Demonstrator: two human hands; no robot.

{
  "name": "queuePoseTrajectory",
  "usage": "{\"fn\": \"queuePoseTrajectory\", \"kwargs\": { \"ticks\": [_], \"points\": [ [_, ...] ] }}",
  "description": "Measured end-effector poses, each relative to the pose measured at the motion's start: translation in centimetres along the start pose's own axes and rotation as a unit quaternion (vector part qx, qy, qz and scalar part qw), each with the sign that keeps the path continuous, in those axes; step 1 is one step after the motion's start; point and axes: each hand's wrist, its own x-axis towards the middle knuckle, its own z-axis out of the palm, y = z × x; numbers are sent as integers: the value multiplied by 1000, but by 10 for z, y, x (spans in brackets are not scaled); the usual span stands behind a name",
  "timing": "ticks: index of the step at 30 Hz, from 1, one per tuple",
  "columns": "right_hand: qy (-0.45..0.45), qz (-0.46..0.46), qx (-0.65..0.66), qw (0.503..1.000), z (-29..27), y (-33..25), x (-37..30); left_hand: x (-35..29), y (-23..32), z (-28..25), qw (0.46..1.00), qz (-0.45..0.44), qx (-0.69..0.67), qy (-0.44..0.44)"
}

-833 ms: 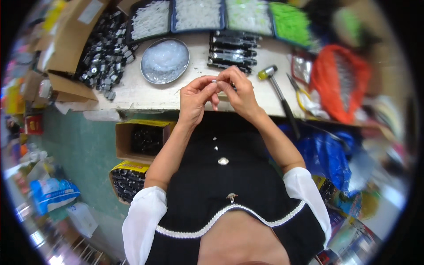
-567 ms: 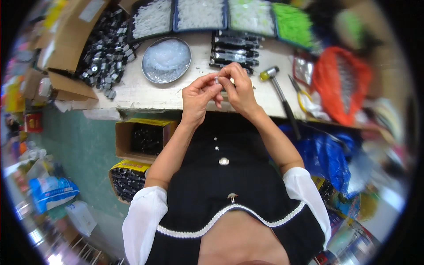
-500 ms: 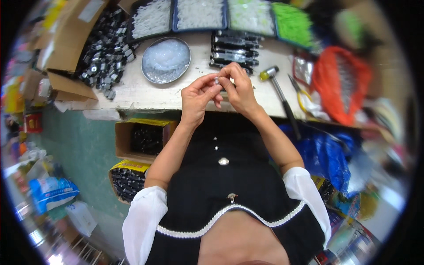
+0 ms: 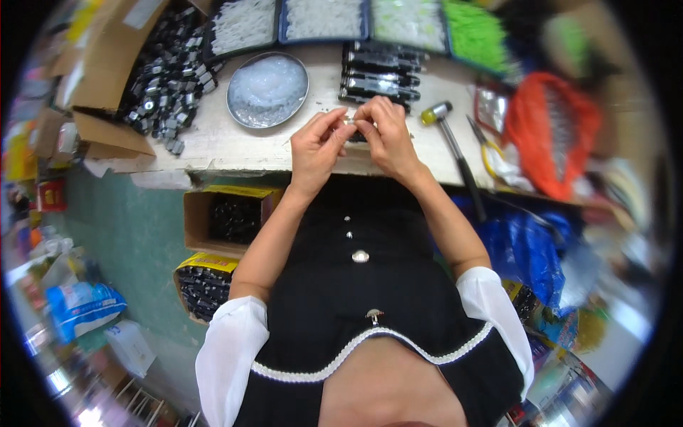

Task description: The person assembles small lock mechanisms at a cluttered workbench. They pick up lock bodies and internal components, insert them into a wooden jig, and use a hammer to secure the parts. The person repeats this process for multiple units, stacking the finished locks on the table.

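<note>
At the table's front edge, my left hand [image 4: 317,146] and my right hand [image 4: 389,142] meet fingertip to fingertip. Between their thumbs and index fingers is a small pale, shiny piece [image 4: 349,122], too small and covered to name. Both hands are closed on it. Something dark shows under the right fingers; I cannot make out what. Just beyond the hands lies a row of black pen-like tubes with clear middles [image 4: 380,80]. Left of that, a round metal dish [image 4: 230,107] holds a heap of translucent bits.
A hammer [image 4: 455,146] and yellow-handled scissors [image 4: 488,151] lie at right, beside a red plastic bag [image 4: 526,135]. Trays of white and green pieces [image 4: 475,35] line the back. Black-and-silver pieces [image 4: 171,99] spill from a cardboard box [image 4: 103,75]. Filled boxes [image 4: 196,220] stand below the table.
Both hands have shifted slightly, the left turning so its fingers point more toward the right hand. They stay pinched together on the small piece.
</note>
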Motion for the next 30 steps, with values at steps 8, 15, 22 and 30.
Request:
{"fn": "queuePoseTrajectory", "kwargs": {
  "ticks": [8, 15, 22, 30],
  "points": [
    [-36, -41, -136, 989, 8, 16, -15, 14, -14, -16, 989, 24, 141, -21],
    [-17, -78, -173, 982, 12, 22, -14, 23, -19, -16, 963, 54, 253, -79],
    [-4, -74, -176, 982, 15, 22, -16, 27, -13, -13, 953, 41, 285, -95],
    [9, -62, -162, 985, 16, 20, -16, 28, -12, -15, 945, 31, 308, -108]
  ]
}}
